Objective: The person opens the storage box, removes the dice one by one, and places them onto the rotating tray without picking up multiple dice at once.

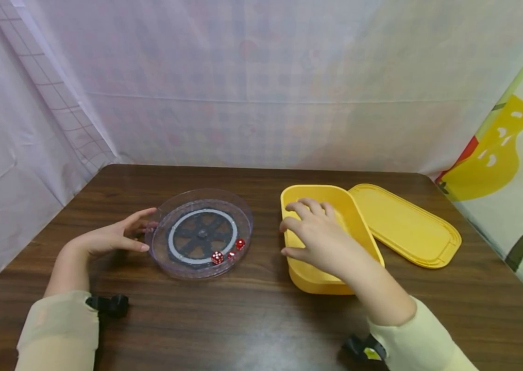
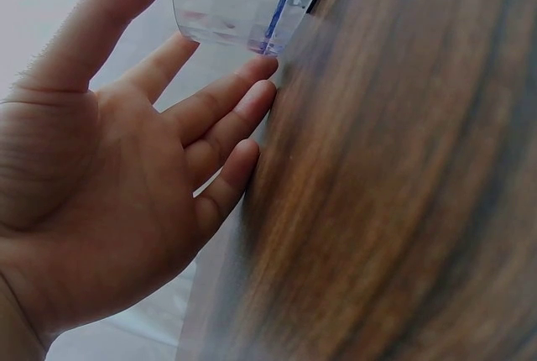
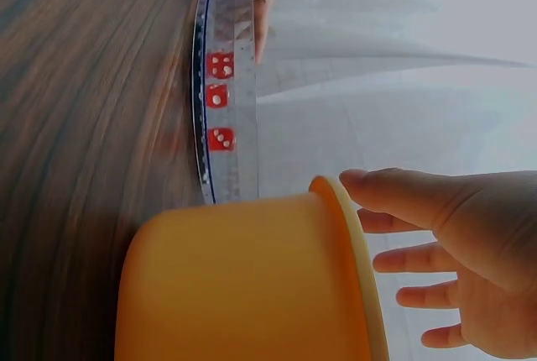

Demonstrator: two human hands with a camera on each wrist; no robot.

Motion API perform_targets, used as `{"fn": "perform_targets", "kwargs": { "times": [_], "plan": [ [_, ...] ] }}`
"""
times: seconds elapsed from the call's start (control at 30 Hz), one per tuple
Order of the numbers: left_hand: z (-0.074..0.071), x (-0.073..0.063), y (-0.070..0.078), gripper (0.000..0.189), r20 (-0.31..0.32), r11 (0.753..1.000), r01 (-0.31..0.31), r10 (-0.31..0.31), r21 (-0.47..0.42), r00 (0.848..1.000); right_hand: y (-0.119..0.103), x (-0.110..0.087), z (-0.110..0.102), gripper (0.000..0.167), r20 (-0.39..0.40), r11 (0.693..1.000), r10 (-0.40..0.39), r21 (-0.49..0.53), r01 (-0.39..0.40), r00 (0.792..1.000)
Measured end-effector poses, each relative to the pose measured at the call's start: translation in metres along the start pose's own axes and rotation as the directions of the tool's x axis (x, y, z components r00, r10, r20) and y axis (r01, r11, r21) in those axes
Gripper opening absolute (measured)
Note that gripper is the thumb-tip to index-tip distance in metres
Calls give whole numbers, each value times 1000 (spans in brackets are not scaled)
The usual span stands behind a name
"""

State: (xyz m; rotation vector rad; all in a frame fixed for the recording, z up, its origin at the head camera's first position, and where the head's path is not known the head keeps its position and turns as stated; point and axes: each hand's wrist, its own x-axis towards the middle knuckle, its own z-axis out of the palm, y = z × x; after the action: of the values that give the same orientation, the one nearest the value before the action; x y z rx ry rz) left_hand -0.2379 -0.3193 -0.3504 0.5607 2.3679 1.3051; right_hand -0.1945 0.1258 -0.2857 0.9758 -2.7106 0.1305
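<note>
A clear round dish (image 1: 175, 268) with a dark wheel-like pattern and a white ring in its base sits on the table. Three red dice (image 1: 217, 257) with white spots lie inside it, near its front right wall. My left hand (image 1: 110, 238) is at the dish's left side, fingers loosely spread, thumb and fingertips right at the wall. Over the yellow box (image 1: 317, 286), my right hand (image 1: 317, 234) hovers with fingers apart and nothing between them. In the right wrist view, the thumb of that hand (image 3: 495, 252) is right at the box's rim. The hand covers part of the box's inside.
A flat yellow lid (image 1: 405, 224) lies on the wooden table (image 1: 224, 324), right of the box and against its side. Pale cloth (image 1: 252, 93) hangs behind the table's back edge and at its left. A patterned sheet (image 1: 498, 159) hangs at the right.
</note>
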Motion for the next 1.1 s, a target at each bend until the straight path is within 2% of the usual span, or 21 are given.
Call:
{"fn": "perform_targets", "kwargs": {
  "times": [0.87, 1.1],
  "plan": [
    [0, -1, -1, 90, -1, 1000, -6, 6, 8, 1000, 31, -20, 4, 30, 3, 999, 26, -37, -25, 1000],
    [0, 0, -1, 90, -2, 1000, 1, -1, -2, 1000, 40, -26, 7, 30, 25, 997, 67, -26, -66, 997]
  ]
}}
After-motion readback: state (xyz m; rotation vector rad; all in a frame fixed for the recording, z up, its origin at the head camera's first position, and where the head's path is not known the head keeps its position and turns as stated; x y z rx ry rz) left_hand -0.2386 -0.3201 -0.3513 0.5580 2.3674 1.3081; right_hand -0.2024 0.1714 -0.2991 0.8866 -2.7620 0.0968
